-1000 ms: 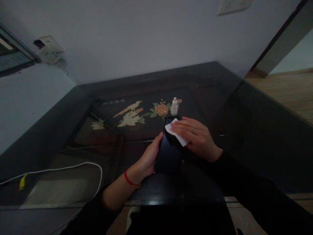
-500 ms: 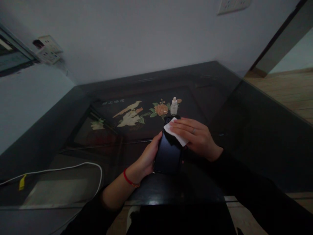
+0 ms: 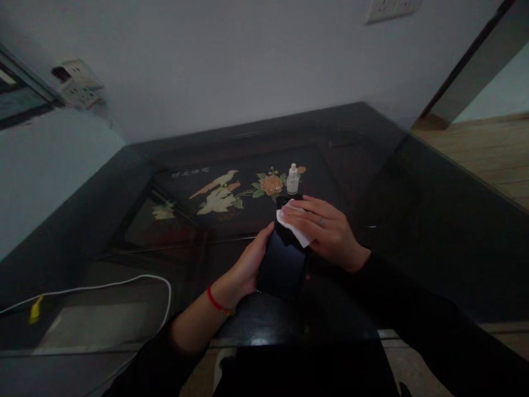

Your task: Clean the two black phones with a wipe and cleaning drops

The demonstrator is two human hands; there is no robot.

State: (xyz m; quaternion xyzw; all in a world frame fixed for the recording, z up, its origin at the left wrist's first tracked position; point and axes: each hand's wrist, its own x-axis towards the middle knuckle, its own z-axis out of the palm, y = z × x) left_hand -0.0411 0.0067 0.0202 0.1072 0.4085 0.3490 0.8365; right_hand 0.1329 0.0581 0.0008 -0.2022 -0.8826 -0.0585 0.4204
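A dark smartphone (image 3: 282,269) is tilted over the near part of the table, its dark screen facing me. My left hand (image 3: 250,264) grips it from the left edge, thumb along the side and the other fingers mostly hidden behind. My right hand (image 3: 326,229) presses a white cloth or tissue (image 3: 296,227) flat against the upper part of the screen, fingers together over it. Just beyond the phone's top edge stands a small clear dropper bottle (image 3: 292,181) with a white top, upright on the table.
The dark glossy table (image 3: 397,237) carries a flower-and-bird picture (image 3: 219,198). A white cable (image 3: 111,284) with a yellow tag (image 3: 36,310) lies at the left. Behind the table rises a wall with sockets (image 3: 80,82).
My right hand and the white cloth have shifted slightly left across the top of the phone. My left hand still holds the phone, and the bottle stays put.
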